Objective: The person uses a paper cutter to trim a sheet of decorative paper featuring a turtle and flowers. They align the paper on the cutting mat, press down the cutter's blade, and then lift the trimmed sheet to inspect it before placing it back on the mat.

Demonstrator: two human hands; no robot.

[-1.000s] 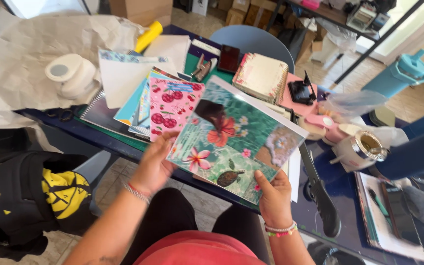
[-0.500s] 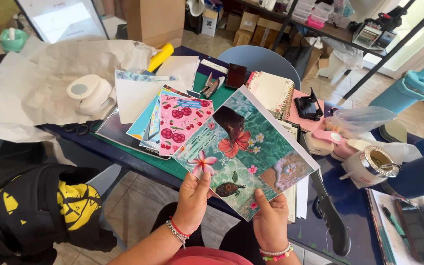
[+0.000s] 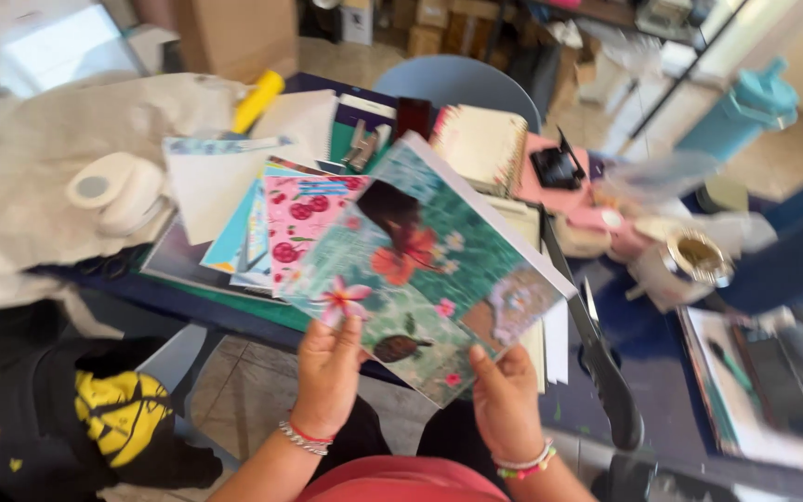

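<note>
— Where did we have the sheet, and how much room was around it?

— We held the teal floral sheet (image 3: 420,270) up over the near edge of the surface (image 3: 225,311), tilted, its far corner over the green mat. Our left hand (image 3: 327,372) pinched its lower left edge, thumb on the printed face by a pink flower; our right hand (image 3: 506,402) pinched the lower right edge. Each grip was closed on the paper. Below both grips lay open room: our lap and the tiled floor. Left of the left grip, a black and yellow bag (image 3: 67,418) sat low, well apart.

— And beyond the grips?

— Crowded. Just past the left grip a cherry-print pink sheet (image 3: 304,223) fanned over blue ones, with white paper (image 3: 211,181) behind. Farther left, a white tape roll (image 3: 113,191) rested on crumpled beige wrapping paper (image 3: 48,167). Right of the right grip, a long dark cutter (image 3: 601,363) ran along the surface, near but not touching our hand. A spiral notebook (image 3: 485,144) lay beyond the sheet's top edge.

— Textures?

— The sheet looked flat, smooth and stiff enough to hold its plane, printed with orange and pink flowers and a turtle. Beaded bracelets circled both wrists.

— What had changed from half a second before?

— Little in the hold: both hands stayed on the lower edge. The sheet stood a bit steeper, covering more of the clutter behind it.
</note>
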